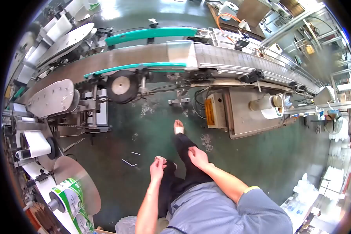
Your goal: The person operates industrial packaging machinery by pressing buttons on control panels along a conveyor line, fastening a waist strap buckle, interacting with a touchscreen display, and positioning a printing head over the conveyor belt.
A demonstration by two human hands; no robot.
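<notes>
Grey shirt (218, 206) is behind curled hands whose grip I cannot tell, left hand (157, 168) beside and right hand (198, 157) over dark trousers (188, 173), while leftward the label roll (69, 194) seems already mounted, remaining work unclear.

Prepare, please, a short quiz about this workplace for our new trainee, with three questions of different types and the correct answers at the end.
1. True or false: The roll of green and white labels is to the left of the grey shirt.
2. Choose one: What colour are the long strips beside the conveyor belt?
A) red
B) green
C) yellow
3. Short answer: Which is nearer to the roll of labels, the left hand or the right hand?

Key:
1. True.
2. B.
3. The left hand.
</notes>
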